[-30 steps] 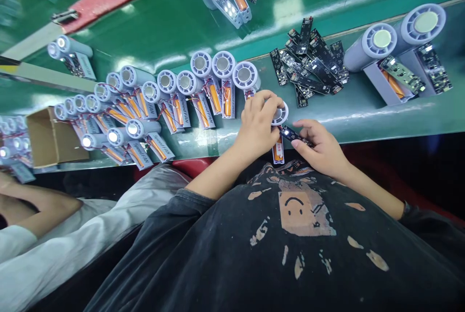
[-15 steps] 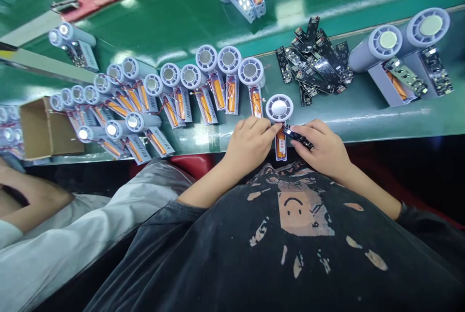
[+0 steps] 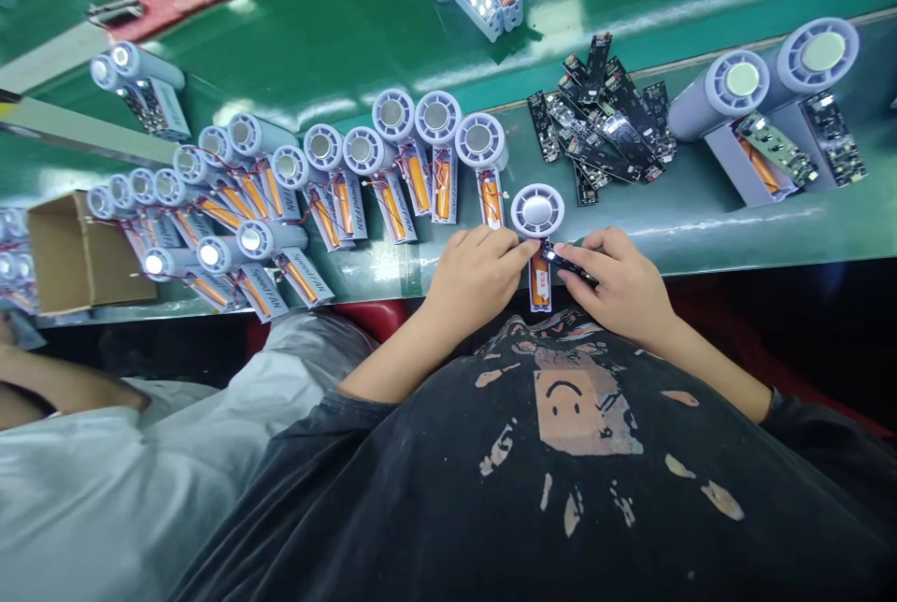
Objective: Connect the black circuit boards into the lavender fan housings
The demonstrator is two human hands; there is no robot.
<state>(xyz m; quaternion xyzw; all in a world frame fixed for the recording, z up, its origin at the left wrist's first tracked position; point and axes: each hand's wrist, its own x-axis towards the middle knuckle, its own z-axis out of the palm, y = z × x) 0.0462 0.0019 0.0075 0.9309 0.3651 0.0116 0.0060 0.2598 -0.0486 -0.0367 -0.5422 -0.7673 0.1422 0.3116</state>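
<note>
Close in front of me lies a lilac-grey handheld fan (image 3: 537,209), round head away from me. Its uncovered handle shows an orange battery (image 3: 539,275) with a white label. My right hand (image 3: 620,284) pinches a narrow black circuit board (image 3: 573,264) between thumb and fingers, its left end over the upper handle. On the other side, my left hand (image 3: 483,273) has its fingers closed, the tips at the handle's top just below the fan head. Whatever those fingertips grip is too small and covered to make out.
A pile of circuit boards (image 3: 609,121) lies beyond my right hand. Several open fans (image 3: 336,163) line the bench leftward, ending near a cardboard box (image 3: 88,251). Two fans (image 3: 767,107) stand at right. A neighbouring person's arm (image 3: 63,382) shows at far left.
The view has shifted slightly. Both hands stay at the fan, and the board in my right hand has moved slightly left and is tilted a little differently.
</note>
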